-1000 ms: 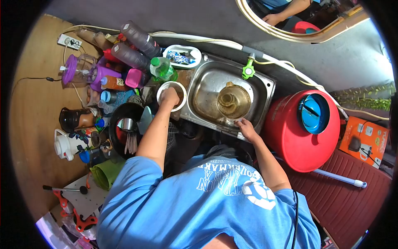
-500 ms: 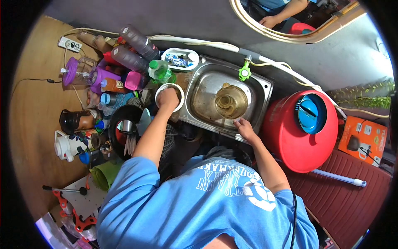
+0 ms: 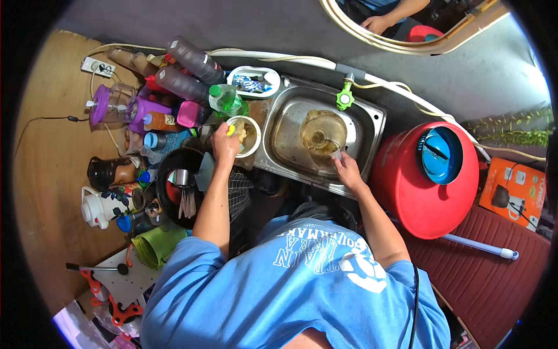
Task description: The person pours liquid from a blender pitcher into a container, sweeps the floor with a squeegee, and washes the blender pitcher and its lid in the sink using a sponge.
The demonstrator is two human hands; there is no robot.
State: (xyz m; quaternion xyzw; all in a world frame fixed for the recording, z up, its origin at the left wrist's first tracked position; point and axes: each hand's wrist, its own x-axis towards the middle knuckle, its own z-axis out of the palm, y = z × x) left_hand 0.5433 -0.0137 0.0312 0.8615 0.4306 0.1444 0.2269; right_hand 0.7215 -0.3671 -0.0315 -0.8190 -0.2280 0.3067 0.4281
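My left hand (image 3: 224, 145) is closed at the near-left rim of a white tub (image 3: 257, 138), pinching a small yellow thing (image 3: 231, 130) whose kind I cannot make out. Pale, crumpled material (image 3: 241, 132) shows inside the tub beside my fingers. In the steel sink (image 3: 285, 131) sits an amber see-through glass pot (image 3: 322, 125), with some liquid or reflection at its bottom. My right hand (image 3: 347, 168) grips the pot's handle at its near-right side, fingers closed.
A green tap (image 3: 344, 99) hangs over the sink's back edge. To the right stands a large red container (image 3: 424, 203) with a blue lid part. Left of the tub are a green-capped bottle (image 3: 226, 100), a white dish (image 3: 272, 81) and a black pan (image 3: 165, 192).
My left hand has drawn back from inside the tub to its near rim, with the yellow thing now showing. My right hand has closed on the pot's handle, and the pot has turned.
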